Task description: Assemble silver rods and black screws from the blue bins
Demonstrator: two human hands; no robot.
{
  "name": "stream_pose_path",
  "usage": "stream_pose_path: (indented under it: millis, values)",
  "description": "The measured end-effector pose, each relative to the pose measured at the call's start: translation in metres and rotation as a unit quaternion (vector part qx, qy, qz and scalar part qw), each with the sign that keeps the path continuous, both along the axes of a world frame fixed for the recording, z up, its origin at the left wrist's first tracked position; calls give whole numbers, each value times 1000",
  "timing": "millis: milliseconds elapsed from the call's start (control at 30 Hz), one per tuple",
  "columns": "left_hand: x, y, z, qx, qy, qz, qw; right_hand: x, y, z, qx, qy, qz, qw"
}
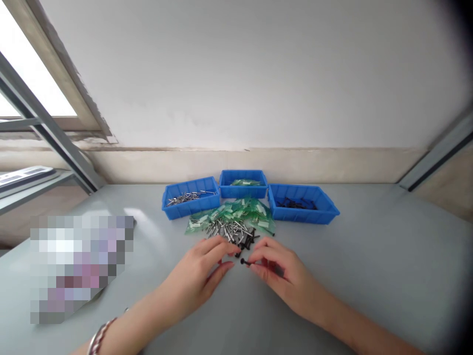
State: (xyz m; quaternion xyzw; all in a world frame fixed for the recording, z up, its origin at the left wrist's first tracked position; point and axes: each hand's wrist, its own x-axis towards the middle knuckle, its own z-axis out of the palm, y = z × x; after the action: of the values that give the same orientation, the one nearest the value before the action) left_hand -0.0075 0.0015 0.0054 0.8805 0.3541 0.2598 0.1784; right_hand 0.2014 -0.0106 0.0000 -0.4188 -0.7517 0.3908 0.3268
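Observation:
Between the thumb and fingers of my right hand (279, 268) is a black screw (245, 262), its wide head pointing left. My left hand (207, 266) is open, thumb apart from the curved fingers, whose tips reach the edge of some loose black screws (248, 240). Nothing shows in its grasp. Just behind the hands lies a heap of thin silver fasteners (229, 228), too small to name exactly. Green plastic bags (244, 209) with white labels lie behind and partly under this heap.
Three blue bins stand along the back: the left bin (192, 209) holds silver fasteners, the middle bin (243, 192) green bags, the right bin (305, 215) black screws. A blurred-out item (81, 271) lies at left on the grey table (388, 276). Metal posts (436, 153) rise at both sides.

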Motion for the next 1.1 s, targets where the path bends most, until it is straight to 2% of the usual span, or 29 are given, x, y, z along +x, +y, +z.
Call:
stream_pose_path:
  millis: [167, 233, 300, 400, 500, 600, 667, 733, 867, 967, 1100]
  values:
    - [-3, 1, 1, 66, 54, 7, 996, 2, 4, -3, 64, -24, -25, 997]
    - [-4, -1, 2, 80, 65, 0, 995, 6, 9, -3, 125, -57, -37, 990]
    - [-3, -3, 3, 85, 75, -9, 994, 16, 17, -2, 206, -99, -67, 971]
    - [-2, -5, 5, 85, 87, -16, 992, 37, 32, 5, 334, -154, -161, 916]
    - [-2, -6, 6, 87, 96, -17, 991, 63, 47, 16, 443, -181, -299, 826]
    - [-2, -6, 7, 91, 96, -19, 991, 83, 55, 22, 491, -193, -405, 747]
    - [-2, -5, 6, 93, 94, -16, 991, 90, 58, 22, 489, -209, -444, 721]
    - [-2, -5, 6, 90, 96, -7, 991, 93, 59, 19, 460, -249, -455, 721]
    - [-1, -3, 3, 84, 105, 12, 991, 90, 62, 11, 379, -332, -429, 750]
    - [0, -1, 2, 77, 117, 17, 990, 84, 61, 7, 369, -318, -394, 779]
    - [2, -1, 0, 61, 128, 12, 990, 65, 53, 4, 387, -259, -294, 834]
